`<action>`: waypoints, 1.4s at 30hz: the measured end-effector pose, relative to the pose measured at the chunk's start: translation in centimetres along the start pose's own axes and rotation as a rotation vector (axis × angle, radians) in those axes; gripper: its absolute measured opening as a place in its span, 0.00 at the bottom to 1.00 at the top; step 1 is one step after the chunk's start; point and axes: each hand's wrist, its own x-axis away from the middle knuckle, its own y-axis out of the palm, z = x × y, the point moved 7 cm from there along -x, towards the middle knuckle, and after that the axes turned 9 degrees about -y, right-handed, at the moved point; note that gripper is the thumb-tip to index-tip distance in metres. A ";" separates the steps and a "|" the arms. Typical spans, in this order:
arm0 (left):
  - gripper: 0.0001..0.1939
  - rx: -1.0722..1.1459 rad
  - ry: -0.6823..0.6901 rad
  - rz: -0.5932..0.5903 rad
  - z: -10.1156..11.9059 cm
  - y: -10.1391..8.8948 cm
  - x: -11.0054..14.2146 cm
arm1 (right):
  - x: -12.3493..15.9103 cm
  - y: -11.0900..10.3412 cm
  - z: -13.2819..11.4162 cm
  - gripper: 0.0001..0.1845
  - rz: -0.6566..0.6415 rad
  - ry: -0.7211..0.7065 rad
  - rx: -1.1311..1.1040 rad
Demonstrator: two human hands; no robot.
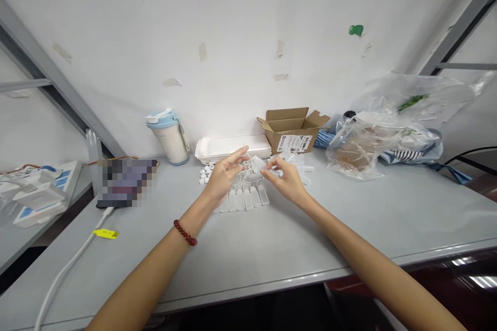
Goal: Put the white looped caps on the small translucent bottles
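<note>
My left hand (pixel 223 178) holds a white cord (pixel 246 164) between thumb and fingers, its index finger stretched forward. My right hand (pixel 286 180) has thumb and fingertips closed on a small translucent plastic piece (pixel 258 164), raised a little above the table; its exact kind is hard to make out. Below both hands lies a row of several small frosted plastic tubes (pixel 247 200) with white cords at their upper ends. Small white caps (pixel 204 175) are piled beside my left hand. More clear plastic pieces (pixel 305 168) lie behind my right hand, which partly hides them.
Behind my hands are stacked white trays (pixel 233 148) and an open cardboard box (pixel 291 134). A tumbler (pixel 171 139) stands at the back left, near a phone (pixel 126 183) with a white cable (pixel 73 264). Plastic bags (pixel 361 150) fill the right side. The table's front edge (pixel 287 282) runs below my forearms.
</note>
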 end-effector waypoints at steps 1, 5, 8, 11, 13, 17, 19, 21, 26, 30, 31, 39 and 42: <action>0.25 0.037 -0.001 0.002 -0.1 0.1 0.1 | 0.0 0.1 -0.1 0.08 -0.004 -0.007 -0.003; 0.25 0.073 0.020 0.035 -0.3 -0.1 0.1 | 0.2 0.2 -0.3 0.08 -0.016 -0.025 -0.012; 0.26 0.042 0.016 0.019 -0.4 0.1 0.1 | 0.2 0.3 -0.4 0.09 -0.022 -0.031 -0.018; 0.25 -0.046 0.003 -0.012 -0.3 0.7 0.4 | 0.2 0.3 -0.4 0.09 -0.017 -0.029 -0.016; 0.25 -0.110 0.018 -0.018 -0.1 1.0 0.6 | 0.3 0.3 -0.4 0.09 -0.016 -0.031 -0.019; 0.21 -0.200 0.058 0.004 0.3 1.1 0.9 | 0.4 0.5 -0.5 0.08 -0.028 -0.039 -0.043; 0.20 -0.240 0.058 0.029 0.2 1.1 0.9 | 0.5 0.6 -0.6 0.09 -0.038 -0.031 -0.057; 0.20 -0.266 0.051 0.028 0.0 1.3 0.9 | 0.6 0.7 -0.5 0.09 -0.049 0.001 -0.081; 0.25 -0.359 0.098 -0.047 -0.5 2.6 1.3 | 0.8 1.0 -0.3 0.20 -0.086 0.098 -0.196; 0.27 -0.491 0.137 -0.101 -0.8 3.5 1.7 | 0.9 1.5 -0.3 0.20 -0.166 0.115 -0.198; 0.27 -0.532 0.145 -0.089 -0.9 3.5 1.8 | 1.0 1.6 -0.1 0.20 -0.171 0.128 -0.204; 0.27 -1.001 0.549 0.116 0.5 4.5 2.5 | 1.1 1.9 1.5 0.20 -0.118 0.323 -0.451; 0.22 -1.041 0.595 0.096 0.6 4.9 2.5 | 1.1 2.2 1.2 0.20 -0.136 0.336 -0.539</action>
